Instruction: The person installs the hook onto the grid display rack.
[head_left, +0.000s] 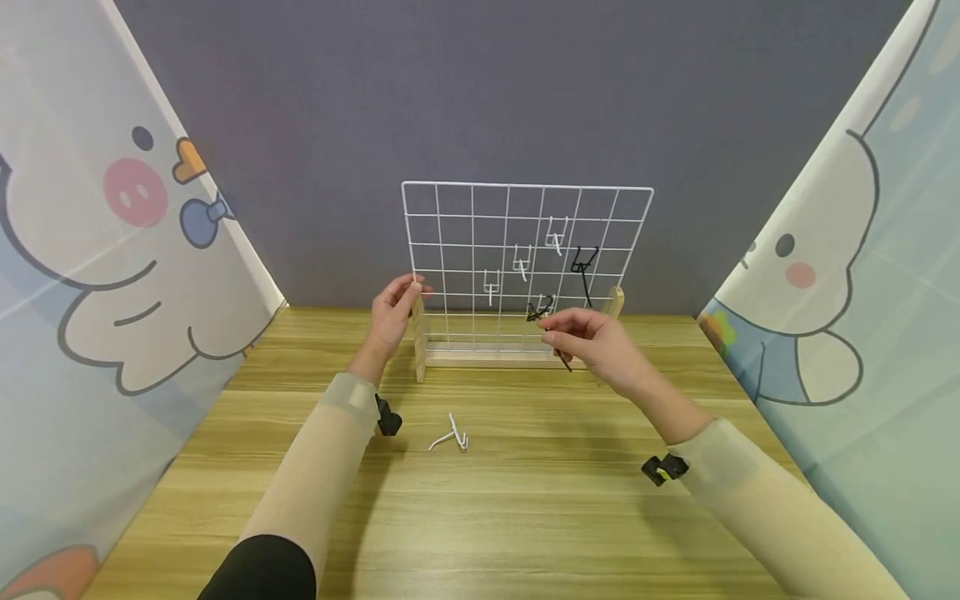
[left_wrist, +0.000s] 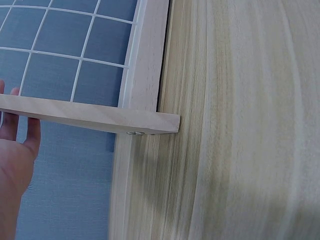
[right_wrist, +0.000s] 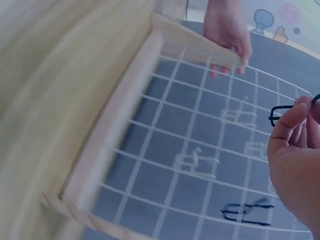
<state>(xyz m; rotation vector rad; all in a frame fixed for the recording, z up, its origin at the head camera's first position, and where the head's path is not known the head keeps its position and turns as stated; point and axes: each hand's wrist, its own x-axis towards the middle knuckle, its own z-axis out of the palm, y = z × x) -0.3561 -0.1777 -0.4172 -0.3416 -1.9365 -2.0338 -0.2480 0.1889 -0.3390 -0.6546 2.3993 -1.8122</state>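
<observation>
My right hand (head_left: 592, 342) pinches a black wire hook (head_left: 561, 358) in front of the lower right part of a white wire grid (head_left: 472, 244). In the right wrist view the bent end of this black hook (right_wrist: 280, 115) sticks out past the fingertips. My left hand (head_left: 393, 312) grips the grid's left edge by the top of the wooden side piece (left_wrist: 90, 113), fingers behind it. Several white hooks (head_left: 522, 265) hang on the grid in a slanting row. Another black hook (head_left: 584, 268) hangs to their right.
A loose white hook (head_left: 452, 435) lies on the wood-grain table (head_left: 495, 517) in front of the grid. The grid stands in a wooden base (head_left: 487, 358) before a grey back wall (head_left: 525, 92). Cartoon-printed curtains (head_left: 82, 208) flank both sides.
</observation>
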